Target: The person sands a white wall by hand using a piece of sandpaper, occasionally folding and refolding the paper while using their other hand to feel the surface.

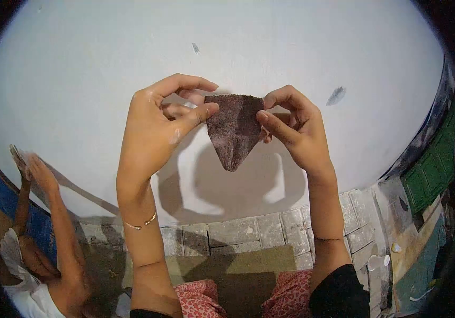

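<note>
A dark brown, grainy piece of sandpaper hangs between my hands, its straight edge up and its point down. It has a faint crease, and its right side lies in shade. My left hand pinches the upper left corner, thumb in front and index finger arched above. At the upper right corner, my right hand grips with thumb and bent fingers. Whitish smears show on my left thumb. Behind both hands is a broad white surface carrying their shadows.
At lower left, another person's hands touch the white surface. Grey blocks line its lower edge, with a brownish mat nearer me. A green panel stands at right, and a small white round object lies below it.
</note>
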### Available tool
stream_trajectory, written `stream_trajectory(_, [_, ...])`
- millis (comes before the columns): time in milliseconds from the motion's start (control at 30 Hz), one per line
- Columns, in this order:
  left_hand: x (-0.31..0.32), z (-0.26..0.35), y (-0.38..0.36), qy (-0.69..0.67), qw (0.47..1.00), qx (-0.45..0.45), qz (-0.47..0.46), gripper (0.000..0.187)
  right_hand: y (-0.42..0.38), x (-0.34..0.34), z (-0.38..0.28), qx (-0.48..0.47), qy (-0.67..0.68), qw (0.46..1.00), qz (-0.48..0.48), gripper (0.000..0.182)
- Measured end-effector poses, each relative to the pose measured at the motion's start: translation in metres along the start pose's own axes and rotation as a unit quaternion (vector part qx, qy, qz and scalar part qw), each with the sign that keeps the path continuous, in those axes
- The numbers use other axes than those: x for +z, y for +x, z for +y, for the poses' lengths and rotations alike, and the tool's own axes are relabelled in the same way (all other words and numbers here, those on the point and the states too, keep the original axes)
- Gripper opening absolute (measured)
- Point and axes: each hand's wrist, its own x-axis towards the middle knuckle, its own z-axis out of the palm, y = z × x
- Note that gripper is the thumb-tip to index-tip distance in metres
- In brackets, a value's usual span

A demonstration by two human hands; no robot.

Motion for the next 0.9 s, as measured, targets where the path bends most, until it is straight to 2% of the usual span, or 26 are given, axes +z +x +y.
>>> stream_trajectory(200, [0.004,0.0,-0.003,0.039,0.999,0.0,0.015,0.022,-0.004,0.004,0.001,-0.029,0.001,0.999,0.025,0.015])
stream_trajectory(333, [0.005,-0.01,0.0,0.003,1.0,-0.008,-0.007,0.027,-0.002,0.001,0.004,-0.055,0.007,0.997,0.045,0.012])
stream_trajectory(400, [0.008,-0.015,0.001,-0.117,0.992,0.016,-0.054,0.033,-0.001,0.0,0.007,-0.061,0.008,0.997,0.051,0.012])
stream_trajectory(433, [0.008,-0.011,-0.001,-0.115,0.992,0.019,-0.053,0.033,-0.003,0.0,0.004,-0.072,0.009,0.996,0.056,0.012])
stream_trajectory(500, [0.006,-0.011,-0.001,-0.129,0.98,-0.037,-0.144,0.04,-0.003,0.002,0.004,-0.075,0.018,0.995,0.062,0.012])
stream_trajectory(633, [0.005,-0.019,-0.002,-0.116,0.979,-0.042,-0.163,0.039,-0.003,0.001,0.005,-0.078,0.006,0.994,0.075,0.012])
stream_trajectory(700, [0.005,-0.012,-0.001,-0.031,0.98,-0.078,-0.178,0.034,-0.002,-0.001,0.007,-0.072,0.026,0.995,0.068,0.013])
stream_trajectory(767, [0.007,-0.014,-0.001,-0.056,0.984,-0.061,-0.155,0.032,-0.002,-0.001,0.007,-0.065,0.045,0.995,0.061,0.014])
stream_trajectory(833, [0.009,-0.016,-0.001,-0.081,0.987,-0.044,-0.13,0.029,-0.002,0.0,0.004,-0.024,0.081,0.996,0.021,0.023])
stream_trajectory(900, [0.01,-0.021,0.004,-0.125,0.986,-0.045,-0.1,0.024,-0.001,0.007,0.002,-0.016,0.06,0.998,0.013,0.029])
